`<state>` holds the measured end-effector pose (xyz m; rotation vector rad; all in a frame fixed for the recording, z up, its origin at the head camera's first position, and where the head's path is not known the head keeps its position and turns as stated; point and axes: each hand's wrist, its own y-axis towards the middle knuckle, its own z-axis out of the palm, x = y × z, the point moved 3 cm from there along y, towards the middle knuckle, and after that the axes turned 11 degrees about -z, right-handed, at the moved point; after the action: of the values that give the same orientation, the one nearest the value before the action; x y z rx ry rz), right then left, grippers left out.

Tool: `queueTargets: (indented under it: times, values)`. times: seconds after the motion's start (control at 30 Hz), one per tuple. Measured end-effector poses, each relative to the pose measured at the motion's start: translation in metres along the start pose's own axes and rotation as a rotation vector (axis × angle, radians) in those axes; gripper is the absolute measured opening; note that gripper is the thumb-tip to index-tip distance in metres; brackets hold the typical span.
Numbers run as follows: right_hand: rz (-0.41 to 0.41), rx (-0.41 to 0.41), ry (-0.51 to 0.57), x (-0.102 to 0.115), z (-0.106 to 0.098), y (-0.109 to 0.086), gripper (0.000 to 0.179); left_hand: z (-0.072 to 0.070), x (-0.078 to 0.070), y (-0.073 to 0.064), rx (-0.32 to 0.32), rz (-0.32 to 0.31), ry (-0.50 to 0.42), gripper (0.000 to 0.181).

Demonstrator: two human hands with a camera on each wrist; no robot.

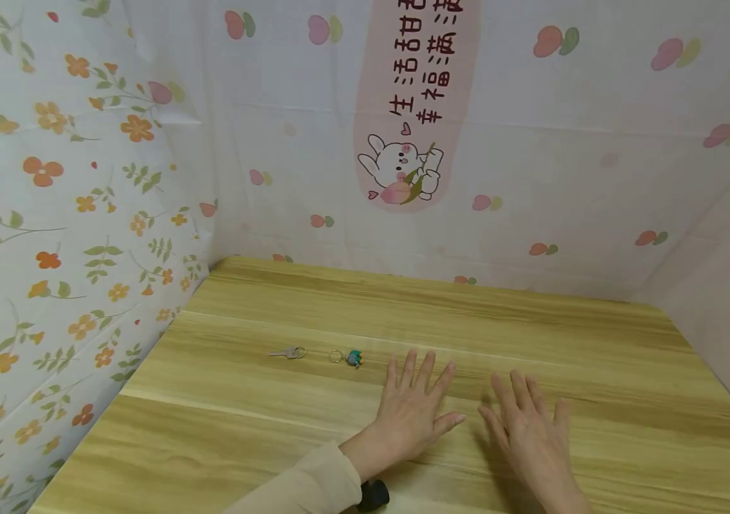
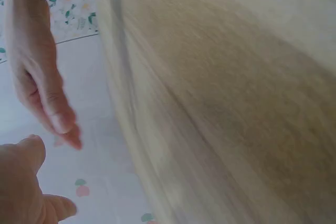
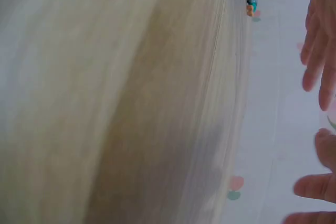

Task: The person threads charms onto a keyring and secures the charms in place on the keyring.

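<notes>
My left hand (image 1: 408, 414) is spread palm down over the wooden table (image 1: 223, 442), with nothing in its fingers. To its right, my right hand (image 1: 531, 435) is likewise held with straight, parted fingers and holds nothing. Left of the left hand lies a small keychain charm (image 1: 355, 358), grey and green, joined to a thin metal ring (image 1: 335, 356). Farther left is a silver key (image 1: 286, 353) on its own small ring (image 1: 300, 352). In the right wrist view the charm (image 3: 252, 2) shows small near the table's far edge.
A black cylindrical object (image 1: 374, 495) shows partly beneath the left sleeve (image 1: 313, 482). White cloth printed with flowers (image 1: 43, 171) hangs on the left, and a cloth with a rabbit picture (image 1: 399, 168) hangs behind the table.
</notes>
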<state>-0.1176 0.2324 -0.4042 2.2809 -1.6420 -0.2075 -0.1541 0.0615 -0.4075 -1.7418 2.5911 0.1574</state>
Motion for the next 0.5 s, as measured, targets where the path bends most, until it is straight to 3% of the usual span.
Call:
queueTargets:
  times: [0.17, 0.3, 0.37, 0.5]
  values:
    - [-0.093, -0.138, 0.027, 0.01, -0.001, 0.002, 0.039, -0.006, 0.009, -0.008, 0.008, -0.002, -0.086, 0.06]
    - [-0.143, -0.227, 0.065, 0.019, 0.0, 0.007, 0.034, -0.009, 0.025, -0.017, 0.013, -0.016, -0.141, 0.044]
    - [-0.167, -0.242, 0.079, 0.025, 0.0, 0.012, 0.032, -0.01, 0.037, -0.021, -0.002, -0.029, -0.175, 0.036]
    - [-0.199, -0.199, 0.113, 0.039, 0.002, 0.024, 0.03, -0.011, 0.065, -0.028, -0.061, -0.046, -0.227, 0.02]
